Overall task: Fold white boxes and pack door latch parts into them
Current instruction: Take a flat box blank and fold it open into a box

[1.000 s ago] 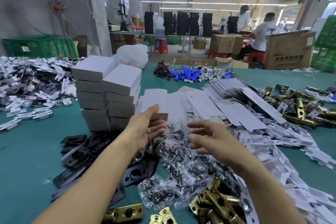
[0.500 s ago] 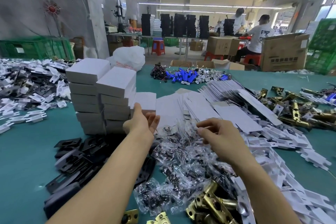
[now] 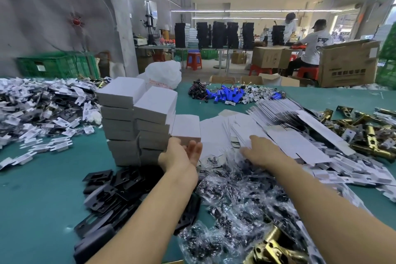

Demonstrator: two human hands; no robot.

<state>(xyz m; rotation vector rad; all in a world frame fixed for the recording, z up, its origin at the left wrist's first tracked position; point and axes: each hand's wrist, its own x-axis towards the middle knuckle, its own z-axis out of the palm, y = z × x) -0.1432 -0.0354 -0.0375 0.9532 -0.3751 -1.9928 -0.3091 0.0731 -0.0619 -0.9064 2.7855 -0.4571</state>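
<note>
The left hand (image 3: 182,155), fingers straight and empty, hangs just beside the uneven stack of folded white boxes (image 3: 137,118) at mid-left of the table (image 3: 42,178); a careless brush could topple it. The right hand (image 3: 260,151) lies spread, palm down, on the overlapping flat box blanks (image 3: 225,130), where one pull may drag several sheets.

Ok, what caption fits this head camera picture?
Left hand and right hand reach for flat box blanks beside stacked white boxes.

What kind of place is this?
Most likely a small factory's packing floor for door hardware: stacks of folded white boxes, heaps of brass latch bolts on a long green table, and big cardboard cartons behind.
</note>
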